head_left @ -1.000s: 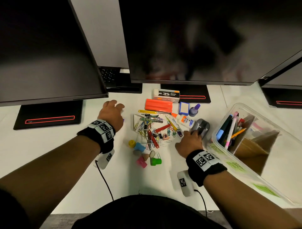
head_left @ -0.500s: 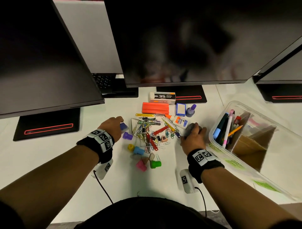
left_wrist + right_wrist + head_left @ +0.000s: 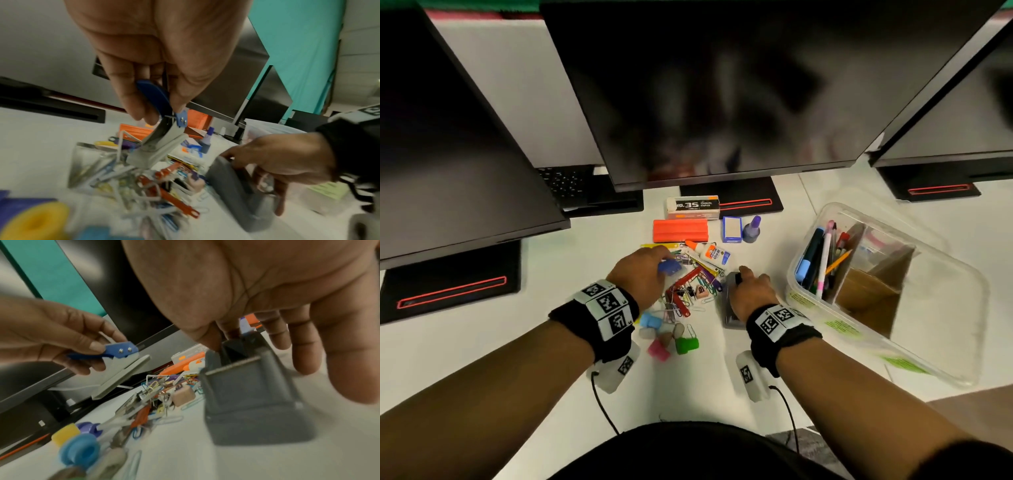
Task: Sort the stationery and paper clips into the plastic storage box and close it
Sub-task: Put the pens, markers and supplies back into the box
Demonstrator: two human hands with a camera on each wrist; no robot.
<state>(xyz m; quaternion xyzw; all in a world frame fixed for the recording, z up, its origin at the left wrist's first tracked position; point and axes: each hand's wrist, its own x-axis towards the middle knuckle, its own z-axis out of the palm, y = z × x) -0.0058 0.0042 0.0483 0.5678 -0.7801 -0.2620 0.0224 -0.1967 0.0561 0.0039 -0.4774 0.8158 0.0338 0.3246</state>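
My left hand [image 3: 643, 277] hovers over a pile of coloured paper clips [image 3: 688, 294] and pinches a small blue-handled grey punch tool [image 3: 158, 138] between thumb and fingers [image 3: 139, 107]. From the right wrist, that tool [image 3: 121, 353] hangs tilted above the clips. My right hand [image 3: 753, 291] grips the top of a grey tape dispenser [image 3: 729, 311], thumb on one side and fingers on the other [image 3: 304, 344]. The dispenser [image 3: 252, 402] is down at the desk. The clear plastic storage box [image 3: 859, 339] lies open at the right, with pens in one compartment.
Behind the pile lie a glue bottle [image 3: 709, 253], an orange case [image 3: 680, 230], a staple box [image 3: 693, 207], a blue-framed item [image 3: 732, 229] and a purple bottle [image 3: 751, 229]. Coloured caps [image 3: 664, 342] sit in front. Three dark monitors overhang the desk's back.
My left hand moved right from beside the pile to above it, now carrying the blue-handled tool. My right hand closed on the tape dispenser and drew it nearer to me.
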